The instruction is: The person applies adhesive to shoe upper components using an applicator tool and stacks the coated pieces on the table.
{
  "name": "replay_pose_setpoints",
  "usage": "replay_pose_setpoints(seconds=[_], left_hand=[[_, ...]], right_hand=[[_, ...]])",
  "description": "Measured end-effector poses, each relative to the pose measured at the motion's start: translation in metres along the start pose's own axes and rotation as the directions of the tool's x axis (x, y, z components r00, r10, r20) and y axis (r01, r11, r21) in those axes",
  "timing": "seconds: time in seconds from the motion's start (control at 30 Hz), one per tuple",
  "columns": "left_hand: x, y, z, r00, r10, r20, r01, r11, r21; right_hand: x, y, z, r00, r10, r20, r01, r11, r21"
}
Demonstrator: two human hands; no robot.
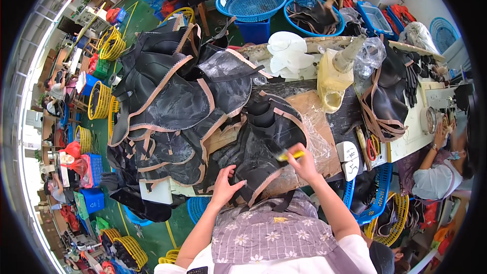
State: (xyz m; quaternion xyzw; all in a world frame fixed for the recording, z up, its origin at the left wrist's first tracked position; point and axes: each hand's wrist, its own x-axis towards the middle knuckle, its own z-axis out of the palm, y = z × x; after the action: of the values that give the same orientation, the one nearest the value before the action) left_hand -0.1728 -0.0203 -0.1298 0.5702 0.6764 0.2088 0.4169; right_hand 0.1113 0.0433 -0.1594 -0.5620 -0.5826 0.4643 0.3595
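Observation:
In front of me on the bench lies a black leather upper piece (253, 170) with beige serrated edging; whitish smears show on its surface. My left hand (225, 187) rests at its near left edge, thumb and fingers apart. A brush with a yellow handle (291, 156) is gripped in my right hand (304, 166), its dark bristles against the leather. To the left, a heap of similar black uppers (170, 96) with beige edges is layered over the bench, some smeared white. Brown board (319, 137) with a crinkled, glossy film lies under and beside the piece.
A yellowish plastic jug (334, 83), white cut sheets (289, 53) and red-handled scissors (373, 147) are on the bench. A white block (348, 160) sits at its near edge. Blue baskets (251, 0) stand beyond; another person's hands (444, 134) work at the right.

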Motion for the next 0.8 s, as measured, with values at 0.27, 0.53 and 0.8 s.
replay_pose_setpoints(seconds=[0.27, 0.53, 0.8], left_hand=[[0.019, 0.001, -0.005, 0.992, 0.029, 0.121, 0.001, 0.971, -0.240], [0.017, 0.040, -0.013, 0.989, 0.047, 0.141, -0.088, 0.950, 0.300], [0.007, 0.037, -0.014, 0.996, 0.080, 0.050, -0.091, 0.944, 0.317]], right_hand=[[-0.041, 0.006, 0.010, 0.998, 0.060, -0.018, -0.059, 0.998, 0.031], [0.035, -0.006, 0.010, 0.884, -0.185, -0.429, 0.148, 0.982, -0.120], [0.030, -0.024, -0.001, 0.964, 0.030, -0.263, 0.021, 0.982, 0.186]])
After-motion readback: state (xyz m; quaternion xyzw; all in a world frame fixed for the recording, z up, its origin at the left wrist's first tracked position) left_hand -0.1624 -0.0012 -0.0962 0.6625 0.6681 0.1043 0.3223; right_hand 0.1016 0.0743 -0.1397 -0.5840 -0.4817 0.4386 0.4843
